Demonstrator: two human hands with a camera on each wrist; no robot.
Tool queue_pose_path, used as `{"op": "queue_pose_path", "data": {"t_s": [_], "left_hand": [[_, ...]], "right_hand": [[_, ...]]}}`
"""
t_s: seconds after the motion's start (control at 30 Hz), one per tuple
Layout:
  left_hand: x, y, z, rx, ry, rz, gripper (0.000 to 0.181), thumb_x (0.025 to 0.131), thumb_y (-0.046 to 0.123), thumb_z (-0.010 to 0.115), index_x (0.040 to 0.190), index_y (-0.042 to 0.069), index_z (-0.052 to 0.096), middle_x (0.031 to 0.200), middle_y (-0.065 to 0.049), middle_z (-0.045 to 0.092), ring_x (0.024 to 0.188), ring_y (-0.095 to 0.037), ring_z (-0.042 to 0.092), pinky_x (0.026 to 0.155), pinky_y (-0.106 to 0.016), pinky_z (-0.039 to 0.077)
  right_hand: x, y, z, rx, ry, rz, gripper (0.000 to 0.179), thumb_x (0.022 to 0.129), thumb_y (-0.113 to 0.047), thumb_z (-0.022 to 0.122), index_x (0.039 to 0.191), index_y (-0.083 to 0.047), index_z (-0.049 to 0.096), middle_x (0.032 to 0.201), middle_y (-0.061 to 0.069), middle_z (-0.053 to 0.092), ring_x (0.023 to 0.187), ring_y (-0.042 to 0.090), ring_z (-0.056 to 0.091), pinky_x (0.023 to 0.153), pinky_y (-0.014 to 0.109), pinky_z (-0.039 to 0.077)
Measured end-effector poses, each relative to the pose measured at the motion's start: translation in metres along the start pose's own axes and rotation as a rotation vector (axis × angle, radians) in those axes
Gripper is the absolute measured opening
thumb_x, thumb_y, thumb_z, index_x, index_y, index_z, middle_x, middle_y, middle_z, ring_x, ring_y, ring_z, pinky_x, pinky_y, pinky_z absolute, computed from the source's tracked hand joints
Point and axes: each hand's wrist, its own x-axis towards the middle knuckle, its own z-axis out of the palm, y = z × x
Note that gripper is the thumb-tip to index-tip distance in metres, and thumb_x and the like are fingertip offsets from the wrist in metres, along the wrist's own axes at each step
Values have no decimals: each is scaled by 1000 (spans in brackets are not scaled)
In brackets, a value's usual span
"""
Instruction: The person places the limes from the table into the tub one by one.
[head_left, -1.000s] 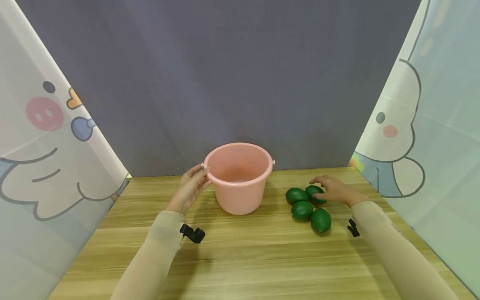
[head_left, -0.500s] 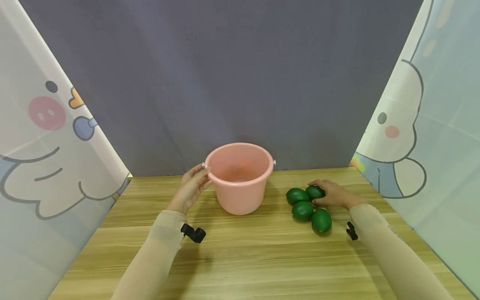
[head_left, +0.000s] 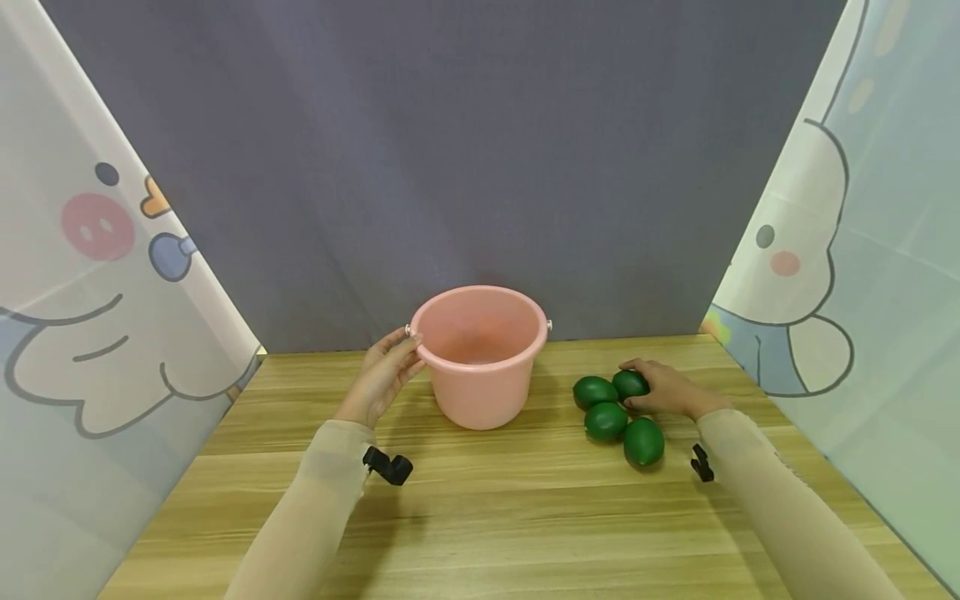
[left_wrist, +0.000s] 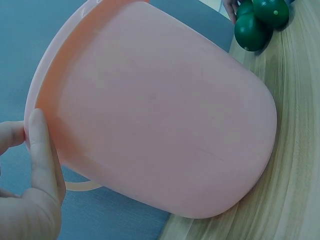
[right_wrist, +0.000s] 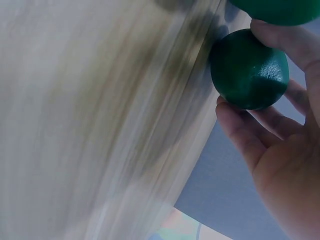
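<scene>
A pink bucket (head_left: 480, 383) stands upright near the back of the wooden table. Its left rim is pinched by my left hand (head_left: 381, 379), the thumb and fingers on either side of the lip in the left wrist view. To the right, my right hand (head_left: 667, 390) has its thumb and fingers curled round a dark green lime (right_wrist: 250, 70), which sits low at the tabletop. Three more limes lie close by: one on the left (head_left: 595, 392), a middle lime (head_left: 606, 422) and a front lime (head_left: 643, 442).
A grey curtain (head_left: 480, 167) hangs right behind the table (head_left: 510, 517). Printed cartoon sheets flank it, the left sheet (head_left: 97, 333) and the right sheet (head_left: 892, 333). Part of the bucket's pale handle (left_wrist: 82, 186) shows behind it.
My right hand has lowered slightly and its fingers have closed round the back lime. The left hand and the bucket have stayed in place.
</scene>
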Motion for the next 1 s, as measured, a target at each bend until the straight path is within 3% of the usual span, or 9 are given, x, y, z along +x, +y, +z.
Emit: {"op": "queue_pose_path", "data": {"t_s": [0.57,1.0], "left_hand": [[0,0,0,4,10,-8,78,102,18,62,160,5,12,138,-20,42,89,-8,61,89,-17,56],[-1,0,0,4,-6,6,79,102,19,62,160,4,10,143,-22,37,91,-8,60,90,-17,55]], "right_hand": [[-1,0,-1,6,10,6,63,89,-22,77,138,5,49,122,31,56,104,43,59,83,56,55],[-4,1,-9,-20,80,-29,60,86,-17,78,134,6,52,120,32,58,99,40,61,79,53,56]]}}
